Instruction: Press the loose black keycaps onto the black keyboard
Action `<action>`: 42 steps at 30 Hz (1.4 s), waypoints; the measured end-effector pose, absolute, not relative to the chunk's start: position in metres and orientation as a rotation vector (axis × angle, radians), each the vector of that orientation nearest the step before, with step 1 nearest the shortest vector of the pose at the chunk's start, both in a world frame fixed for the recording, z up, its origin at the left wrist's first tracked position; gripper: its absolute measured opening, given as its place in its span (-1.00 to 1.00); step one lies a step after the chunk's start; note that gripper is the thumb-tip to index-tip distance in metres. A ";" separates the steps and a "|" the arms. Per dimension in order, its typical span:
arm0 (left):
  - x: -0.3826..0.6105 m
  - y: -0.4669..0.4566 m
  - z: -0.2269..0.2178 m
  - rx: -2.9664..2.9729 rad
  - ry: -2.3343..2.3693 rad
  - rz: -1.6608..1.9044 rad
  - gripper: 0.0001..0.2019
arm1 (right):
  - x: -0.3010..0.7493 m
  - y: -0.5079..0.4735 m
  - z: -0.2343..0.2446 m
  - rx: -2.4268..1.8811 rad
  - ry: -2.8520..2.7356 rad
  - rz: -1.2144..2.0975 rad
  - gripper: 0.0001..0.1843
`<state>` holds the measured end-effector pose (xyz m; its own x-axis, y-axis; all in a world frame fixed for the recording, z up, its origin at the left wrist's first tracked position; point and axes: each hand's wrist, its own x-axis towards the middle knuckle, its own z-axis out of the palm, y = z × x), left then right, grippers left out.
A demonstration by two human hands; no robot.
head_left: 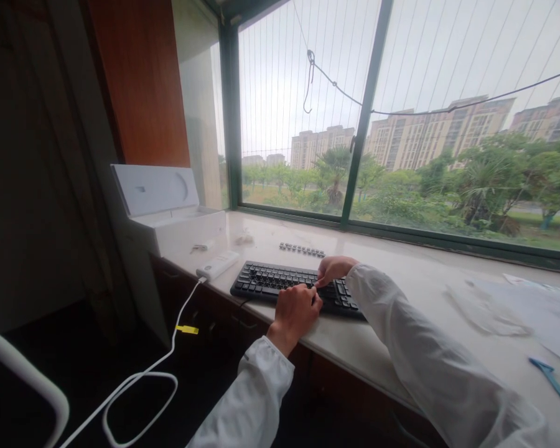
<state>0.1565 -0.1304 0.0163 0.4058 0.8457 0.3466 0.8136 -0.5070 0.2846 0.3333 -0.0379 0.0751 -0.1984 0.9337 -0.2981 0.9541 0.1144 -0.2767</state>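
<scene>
A black keyboard (261,281) lies on the white windowsill counter, and a patch of its keys looks stripped of caps. Over its lower middle, my left hand (298,311) is curled closed, the fingertips meeting near the keys. My right hand (335,270) reaches in from the right, its fingers pinched together and pointing down beside the left fingertips. Whatever sits between the fingers of either hand is too small or hidden to make out. Behind the keyboard stands a neat row of several loose keycaps (302,250).
A white power bank (218,266) with a white cable (173,336) hanging off the counter edge lies left of the keyboard. Farther left stands an open white box (182,227). Plastic film (488,308), papers (536,311) and a blue tool (554,387) lie at the right.
</scene>
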 end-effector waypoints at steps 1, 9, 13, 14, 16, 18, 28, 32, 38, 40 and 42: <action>0.157 -0.131 0.017 2.575 1.527 0.687 -0.59 | 0.333 -0.038 0.075 1.952 2.286 -0.628 -0.52; 0.158 -0.129 0.014 2.577 1.527 0.714 -0.57 | 0.335 -0.036 0.073 1.933 2.245 -0.631 -0.39; 0.157 -0.127 0.012 2.598 1.508 0.719 -0.57 | 0.335 -0.037 0.073 1.941 2.252 -0.610 -0.41; 0.157 -0.127 0.013 2.593 1.515 0.710 -0.56 | 0.334 -0.037 0.073 1.942 2.258 -0.603 -0.42; 0.157 -0.128 0.014 2.575 1.534 0.690 -0.56 | 0.333 -0.039 0.073 1.951 2.269 -0.599 -0.44; 0.158 -0.129 0.016 2.564 1.543 0.676 -0.57 | 0.332 -0.040 0.073 1.965 2.269 -0.601 -0.48; 0.153 -0.131 0.014 2.486 1.556 0.851 -0.61 | 0.334 -0.037 0.072 1.935 2.305 -0.649 -0.50; 0.148 -0.130 0.011 2.374 1.601 0.984 -0.57 | 0.350 -0.035 0.086 1.992 2.435 -0.644 -0.46; 0.146 -0.126 0.006 2.289 1.611 1.089 -0.61 | 0.399 -0.034 0.104 2.412 2.463 -0.444 -0.48; 0.146 -0.126 0.005 2.271 1.604 1.104 -0.63 | 0.413 -0.035 0.104 2.526 2.413 -0.394 -0.49; 0.145 -0.127 0.005 2.252 1.609 1.094 -0.64 | 0.422 -0.035 0.101 2.627 2.342 -0.324 -0.52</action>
